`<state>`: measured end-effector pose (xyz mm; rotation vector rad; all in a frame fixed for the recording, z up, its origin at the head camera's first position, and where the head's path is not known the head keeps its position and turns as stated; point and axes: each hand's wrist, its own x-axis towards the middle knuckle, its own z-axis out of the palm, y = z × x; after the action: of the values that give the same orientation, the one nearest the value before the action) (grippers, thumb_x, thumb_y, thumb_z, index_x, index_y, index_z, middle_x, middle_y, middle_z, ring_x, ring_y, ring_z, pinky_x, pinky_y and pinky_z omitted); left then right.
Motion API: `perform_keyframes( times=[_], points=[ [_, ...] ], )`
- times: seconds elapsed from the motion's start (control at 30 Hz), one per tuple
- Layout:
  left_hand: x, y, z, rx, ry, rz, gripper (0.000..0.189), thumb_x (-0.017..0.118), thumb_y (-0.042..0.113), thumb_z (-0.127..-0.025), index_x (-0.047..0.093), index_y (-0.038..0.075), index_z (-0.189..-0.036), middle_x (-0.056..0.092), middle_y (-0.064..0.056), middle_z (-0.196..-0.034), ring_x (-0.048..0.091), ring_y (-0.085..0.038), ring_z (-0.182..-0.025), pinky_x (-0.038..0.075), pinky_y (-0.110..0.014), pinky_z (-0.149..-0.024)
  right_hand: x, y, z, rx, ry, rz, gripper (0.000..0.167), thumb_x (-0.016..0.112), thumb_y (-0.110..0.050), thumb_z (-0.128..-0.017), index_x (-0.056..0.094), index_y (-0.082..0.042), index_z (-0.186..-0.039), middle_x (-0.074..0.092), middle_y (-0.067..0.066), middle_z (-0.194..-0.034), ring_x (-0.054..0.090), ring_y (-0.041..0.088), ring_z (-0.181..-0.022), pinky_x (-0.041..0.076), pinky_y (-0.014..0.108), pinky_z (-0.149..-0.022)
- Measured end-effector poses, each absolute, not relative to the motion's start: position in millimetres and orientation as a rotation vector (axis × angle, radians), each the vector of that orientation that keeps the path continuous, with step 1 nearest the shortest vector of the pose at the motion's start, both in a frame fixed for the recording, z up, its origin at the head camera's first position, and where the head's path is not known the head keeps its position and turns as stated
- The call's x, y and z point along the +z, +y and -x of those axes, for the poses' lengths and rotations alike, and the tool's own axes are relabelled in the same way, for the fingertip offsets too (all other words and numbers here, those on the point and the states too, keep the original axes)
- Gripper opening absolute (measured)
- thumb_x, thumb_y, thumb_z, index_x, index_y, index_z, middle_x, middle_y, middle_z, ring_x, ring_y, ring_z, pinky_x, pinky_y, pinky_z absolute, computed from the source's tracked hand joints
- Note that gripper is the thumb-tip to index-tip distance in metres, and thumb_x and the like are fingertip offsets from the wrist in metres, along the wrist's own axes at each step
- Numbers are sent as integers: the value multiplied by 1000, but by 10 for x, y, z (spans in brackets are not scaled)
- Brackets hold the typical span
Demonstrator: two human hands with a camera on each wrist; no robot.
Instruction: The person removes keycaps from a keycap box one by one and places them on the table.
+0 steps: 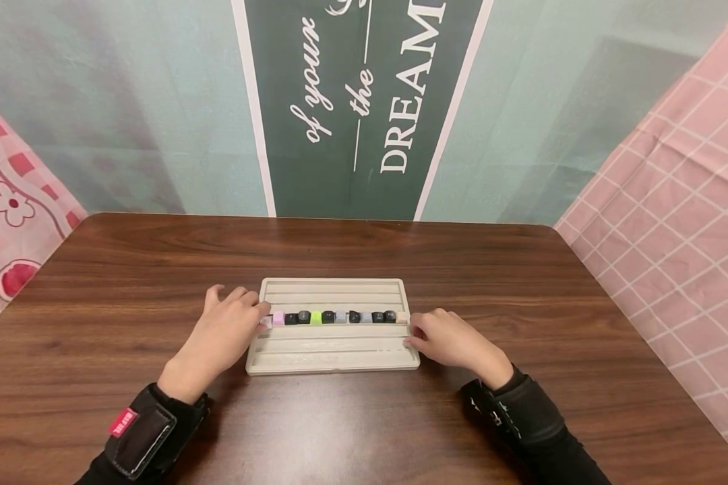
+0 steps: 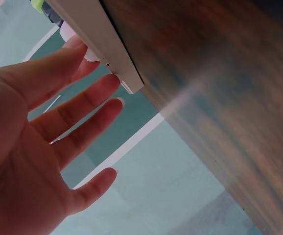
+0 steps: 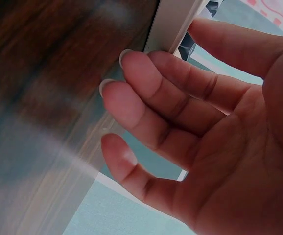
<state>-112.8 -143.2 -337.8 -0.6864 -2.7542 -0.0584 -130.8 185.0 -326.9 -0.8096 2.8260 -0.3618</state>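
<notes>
A pale tray with ridged rows lies on the table, and one row of small keycaps in black, grey, green and lilac runs across it. At the row's left end my left hand pinches a whitish keycap between thumb and index finger; its other fingers spread out past the tray's edge. My right hand is at the tray's right edge with bent fingers. Its index fingertip is right at the beige end keycap, and its thumb rests at the tray's rim, apart from the index finger.
The brown wooden table extends around the tray. Behind its far edge hangs a green cloth with white lettering. Pink patterned cloths hang at the left and right sides.
</notes>
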Motion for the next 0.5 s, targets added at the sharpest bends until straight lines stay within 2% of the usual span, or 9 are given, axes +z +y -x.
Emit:
perform_keyframes(
  times=[0.5],
  points=[
    [-3382,-1433,1138,-37,-2727,702,23,78,17,-68,61,7,-81,58,-4,-74,51,-22,-78,31,-53,-77,-3276,1854,1313,-360,2817,804,22,64,-18,-86,50,-12,-70,41,-5,-57,37,6,-48,33,23,-46]
  ],
)
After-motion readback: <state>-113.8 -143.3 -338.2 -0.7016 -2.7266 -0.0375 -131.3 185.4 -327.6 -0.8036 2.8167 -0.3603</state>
